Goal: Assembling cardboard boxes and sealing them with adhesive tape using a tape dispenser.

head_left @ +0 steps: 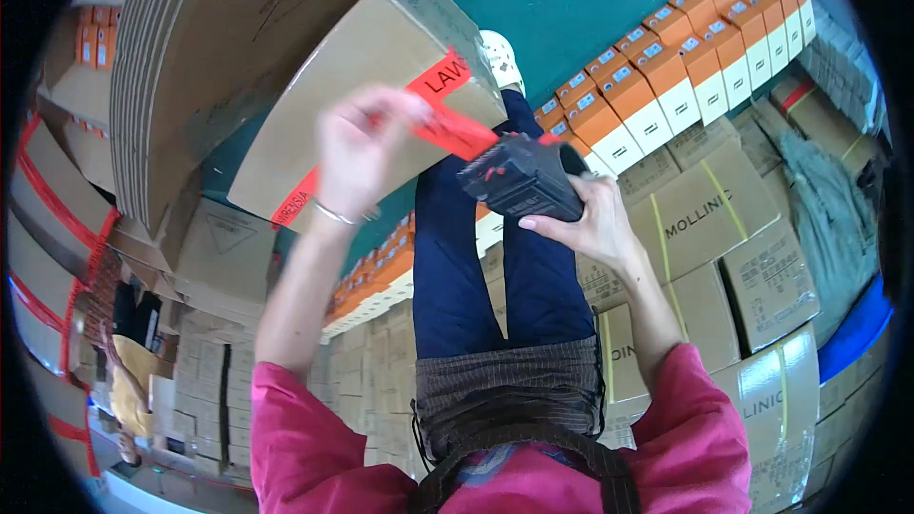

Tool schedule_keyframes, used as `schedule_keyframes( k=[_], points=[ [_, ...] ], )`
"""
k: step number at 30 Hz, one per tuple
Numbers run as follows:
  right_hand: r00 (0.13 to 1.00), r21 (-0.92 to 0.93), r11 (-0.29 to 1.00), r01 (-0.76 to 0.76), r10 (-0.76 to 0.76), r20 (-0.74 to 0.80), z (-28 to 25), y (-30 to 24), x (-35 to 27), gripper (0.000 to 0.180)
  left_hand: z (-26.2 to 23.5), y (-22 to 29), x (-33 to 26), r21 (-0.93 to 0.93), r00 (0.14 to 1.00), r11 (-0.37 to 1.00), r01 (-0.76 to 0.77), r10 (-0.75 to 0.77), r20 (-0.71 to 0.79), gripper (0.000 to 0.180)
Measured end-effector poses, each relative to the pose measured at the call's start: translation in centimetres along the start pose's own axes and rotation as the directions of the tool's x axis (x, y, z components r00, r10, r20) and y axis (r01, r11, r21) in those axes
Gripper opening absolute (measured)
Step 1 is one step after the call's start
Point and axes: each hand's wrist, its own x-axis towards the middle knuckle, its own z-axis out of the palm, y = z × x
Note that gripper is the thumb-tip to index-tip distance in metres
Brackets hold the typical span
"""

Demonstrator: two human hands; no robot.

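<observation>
My right hand grips a black tape dispenser with a toothed front edge. A strip of red printed tape runs from the dispenser toward my left hand. The left hand is smeared by motion, but its fingers seem pinched on the tape's end. Both hands are over a large brown carton standing in front of me. More red tape lies across the carton's top, partly hidden behind my left hand.
Flat cardboard sheets stand upright at the left. Orange and white boxes line the green floor at the right, with stacked brown cartons beside them. A person in a yellow top is at the far left.
</observation>
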Motion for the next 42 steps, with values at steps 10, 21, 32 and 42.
schedule_keyframes(
  k=[10,21,32,42],
  points=[
    [0.749,0.126,0.743,-0.658,0.663,0.002,11.4,8.1,9.6,0.073,-11.3,-9.8,22.0,0.492,0.872,0.726,0.48,-0.332,-0.36,0.052],
    [0.992,-0.111,0.991,-0.072,0.06,-0.107,3.1,0.4,-1.6,0.042,1.9,-4.0,-3.1,-0.18,0.971,0.955,0.235,-0.223,0.088,0.03],
    [0.304,-0.233,0.379,0.896,-0.138,0.943,15.6,-28.0,10.8,0.045,-7.4,-8.7,-27.9,-0.613,0.618,0.773,-0.165,-0.403,-0.675,0.013],
    [0.629,-0.47,-0.758,0.452,-0.104,0.771,45.6,-39.9,20.6,0.056,-1.1,-50.9,-23.4,-0.783,0.072,0.547,-0.296,-0.805,-0.589,0.045]
  ],
)
